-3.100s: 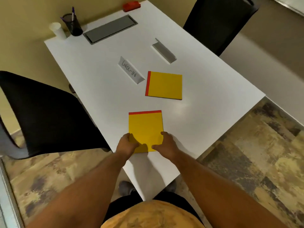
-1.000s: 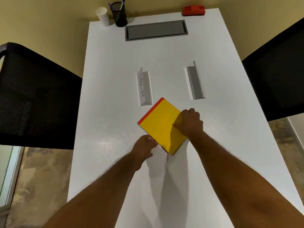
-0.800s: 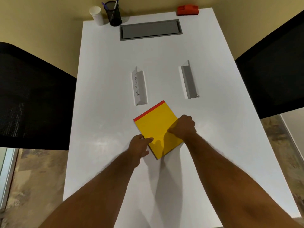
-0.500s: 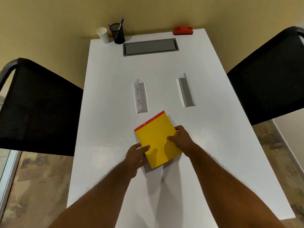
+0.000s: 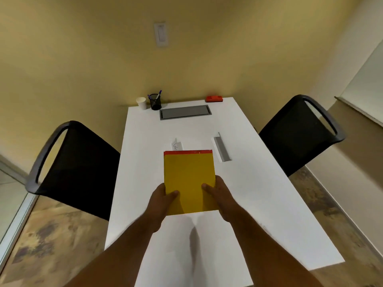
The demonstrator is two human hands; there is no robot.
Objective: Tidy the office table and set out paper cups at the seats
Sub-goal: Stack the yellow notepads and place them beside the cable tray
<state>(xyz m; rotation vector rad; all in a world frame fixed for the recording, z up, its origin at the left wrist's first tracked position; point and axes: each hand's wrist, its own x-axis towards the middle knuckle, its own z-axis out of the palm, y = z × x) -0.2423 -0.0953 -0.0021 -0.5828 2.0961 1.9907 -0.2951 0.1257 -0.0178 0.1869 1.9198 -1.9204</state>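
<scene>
Both hands hold a stack of yellow notepads (image 5: 189, 177) with red top bindings, lifted above the white table (image 5: 259, 189) and squared to me. My left hand (image 5: 163, 200) grips the lower left edge, thumb on top. My right hand (image 5: 217, 195) grips the lower right edge the same way. A white paper cup (image 5: 141, 103) stands at the far left corner of the table, beside a black mesh pen holder (image 5: 155, 101).
A folded name card with handwriting (image 5: 176, 145) is partly hidden behind the pads; a grey one (image 5: 221, 149) lies to its right. A grey cable hatch (image 5: 185, 112) and a red object (image 5: 214, 98) sit at the far end. Black chairs (image 5: 76, 168) (image 5: 298, 133) flank the table.
The two pads, apart 3 s ago, are now one stack. Over the last second I turned it from a diagonal to square and lifted it toward me; the view tilted up.
</scene>
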